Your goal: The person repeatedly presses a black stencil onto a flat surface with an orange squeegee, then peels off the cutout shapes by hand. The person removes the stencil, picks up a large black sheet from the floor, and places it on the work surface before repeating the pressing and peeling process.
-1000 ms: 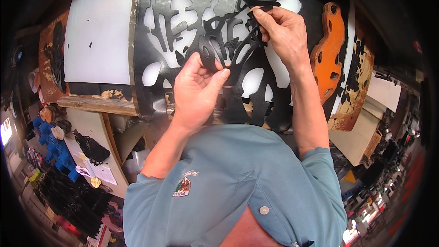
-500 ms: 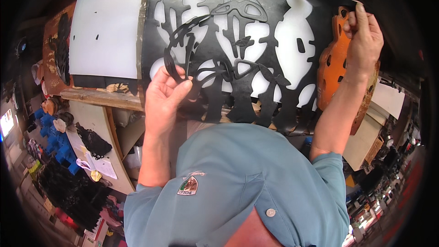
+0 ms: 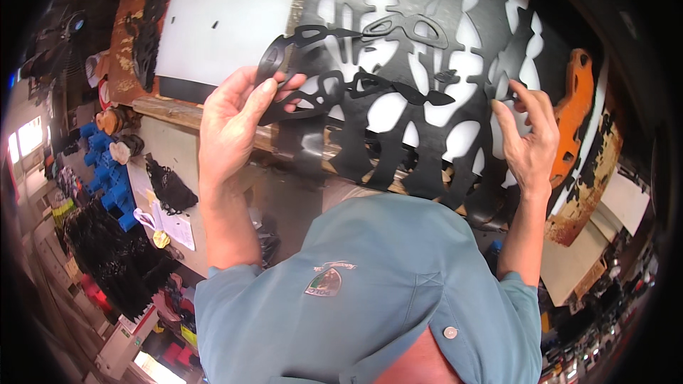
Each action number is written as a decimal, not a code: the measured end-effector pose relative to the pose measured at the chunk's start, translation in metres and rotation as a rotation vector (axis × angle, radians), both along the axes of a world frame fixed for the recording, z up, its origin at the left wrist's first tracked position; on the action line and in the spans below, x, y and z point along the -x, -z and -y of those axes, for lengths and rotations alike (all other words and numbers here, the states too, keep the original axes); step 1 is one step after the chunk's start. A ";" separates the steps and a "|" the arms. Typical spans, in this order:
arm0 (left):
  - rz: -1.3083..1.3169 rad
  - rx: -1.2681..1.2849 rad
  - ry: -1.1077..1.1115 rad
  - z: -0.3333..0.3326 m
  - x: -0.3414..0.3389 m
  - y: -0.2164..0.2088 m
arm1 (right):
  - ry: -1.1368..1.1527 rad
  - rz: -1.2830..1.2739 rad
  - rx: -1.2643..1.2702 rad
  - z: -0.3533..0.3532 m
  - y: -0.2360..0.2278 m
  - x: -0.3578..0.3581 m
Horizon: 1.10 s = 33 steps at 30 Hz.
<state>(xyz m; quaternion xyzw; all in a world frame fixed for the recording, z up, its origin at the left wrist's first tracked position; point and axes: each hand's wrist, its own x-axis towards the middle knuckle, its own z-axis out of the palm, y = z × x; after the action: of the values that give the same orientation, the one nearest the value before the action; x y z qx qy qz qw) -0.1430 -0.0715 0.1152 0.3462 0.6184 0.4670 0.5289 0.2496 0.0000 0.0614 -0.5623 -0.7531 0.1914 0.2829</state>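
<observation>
Black cut-out sheet (image 3: 427, 43) looks thin, flexible, slightly glossy; white board (image 3: 228, 21) smooth, matt; bench edge (image 3: 178, 110) worn wood.

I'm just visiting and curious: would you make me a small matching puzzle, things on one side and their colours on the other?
Things:
1. cut-out sheet
2. flat panel
3. shaped piece at the right
4. shirt

Colours:
a. orange
b. blue-grey
c. black
d. white

Pairs: 1-c, 2-d, 3-a, 4-b
</observation>
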 end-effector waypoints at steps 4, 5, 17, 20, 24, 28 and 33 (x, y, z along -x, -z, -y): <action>-0.023 -0.040 0.025 -0.015 0.019 -0.005 | 0.119 0.009 -0.076 0.007 0.016 -0.002; -0.057 -0.060 0.020 -0.021 0.026 -0.007 | 0.128 -0.003 -0.061 0.008 0.021 -0.003; -0.290 -0.657 -0.152 -0.098 0.276 -0.041 | 0.159 0.191 -0.186 0.009 0.067 -0.012; -0.249 -0.327 -0.526 -0.080 0.336 0.010 | 0.180 0.204 -0.194 0.009 0.069 -0.012; -0.098 -0.117 -0.922 -0.048 0.376 0.088 | 0.190 0.223 -0.223 0.007 0.072 -0.012; -0.323 -0.080 -0.970 -0.036 0.403 0.122 | 0.180 0.213 -0.230 0.004 0.070 -0.009; -1.243 0.186 -0.850 -0.028 0.414 0.115 | 0.213 0.195 -0.261 0.003 0.059 0.005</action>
<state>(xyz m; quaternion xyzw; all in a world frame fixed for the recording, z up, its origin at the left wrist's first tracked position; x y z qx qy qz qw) -0.5570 -0.0435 0.0003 0.2315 0.9196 0.2956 -0.1154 0.2449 -0.0032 0.0026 -0.6132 -0.7317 0.0056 0.2976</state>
